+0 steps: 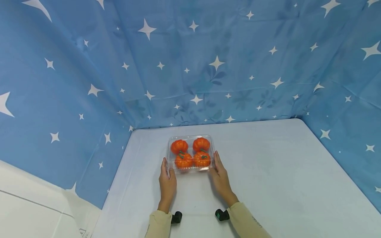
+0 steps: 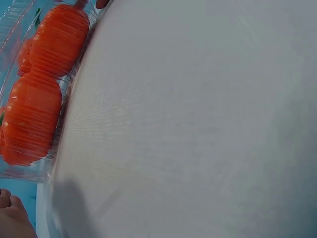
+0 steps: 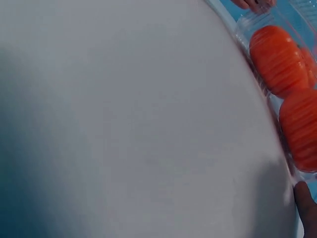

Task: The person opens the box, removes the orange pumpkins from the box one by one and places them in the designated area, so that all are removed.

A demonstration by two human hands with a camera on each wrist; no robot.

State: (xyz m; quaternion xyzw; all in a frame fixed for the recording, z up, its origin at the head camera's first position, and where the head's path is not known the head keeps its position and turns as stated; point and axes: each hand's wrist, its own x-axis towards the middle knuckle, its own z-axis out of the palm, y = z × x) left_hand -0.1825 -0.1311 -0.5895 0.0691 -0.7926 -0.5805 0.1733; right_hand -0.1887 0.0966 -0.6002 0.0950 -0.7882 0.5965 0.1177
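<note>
A clear plastic box [image 1: 191, 135] sits on the white-covered table, holding several small orange pumpkins [image 1: 201, 144] with green stems. My left hand [image 1: 167, 186] grips its near left corner, thumb at the front and fingers along the side. At the near right corner my right hand [image 1: 221, 183] holds it in the same way. In the left wrist view, two pumpkins [image 2: 59, 39] show through the ribbed front wall, with part of the left hand [image 2: 14, 215] below. A finger of the right hand [image 3: 306, 206] reaches the box's corner in the right wrist view. Whether the lid is fastened, I cannot tell.
Behind the table hangs a blue curtain [image 1: 166, 79] with white stars, which also runs along both sides. White table surface [image 1: 276, 172] extends widely to the right of the box. A white panel [image 1: 26, 205] stands at the lower left.
</note>
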